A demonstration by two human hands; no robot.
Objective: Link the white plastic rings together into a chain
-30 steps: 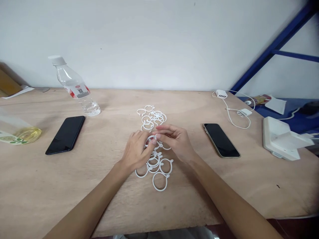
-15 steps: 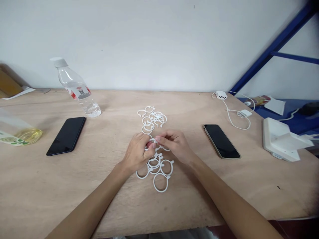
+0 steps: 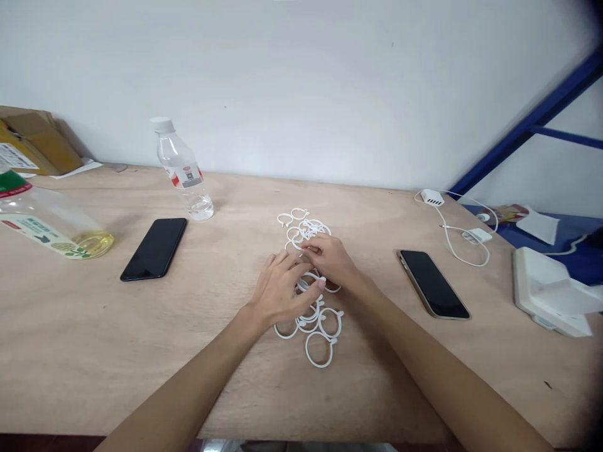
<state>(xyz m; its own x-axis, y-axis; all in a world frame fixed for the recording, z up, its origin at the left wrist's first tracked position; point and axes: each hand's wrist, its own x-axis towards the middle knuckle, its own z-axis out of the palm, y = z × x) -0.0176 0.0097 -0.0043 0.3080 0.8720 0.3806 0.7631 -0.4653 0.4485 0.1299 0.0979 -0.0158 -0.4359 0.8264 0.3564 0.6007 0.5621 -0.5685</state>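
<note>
Several white plastic rings lie in a line down the middle of the wooden table, some overlapping. My left hand (image 3: 284, 287) is palm down over the middle of them, its fingers stretched out and its thumb apart. Under and beside that thumb are white rings (image 3: 311, 276), partly hidden by the hand. Just beyond, my right hand (image 3: 330, 257) has thumb and forefinger pinched at the edge of a white ring (image 3: 295, 242) in the far cluster. Nearest to me, a closed white ring (image 3: 319, 366) with a small knob lies flat.
Left of the hands are a black phone (image 3: 154, 249), a water bottle (image 3: 183, 172) and a bottle of yellow liquid (image 3: 51, 229) lying on its side. To the right are another phone (image 3: 433, 284), a white charger with cable (image 3: 432, 198) and a white stand (image 3: 541, 292).
My left hand has opened from its pinch on a ring. My right hand has moved away from me to the far rings. The camera view has turned slightly left.
</note>
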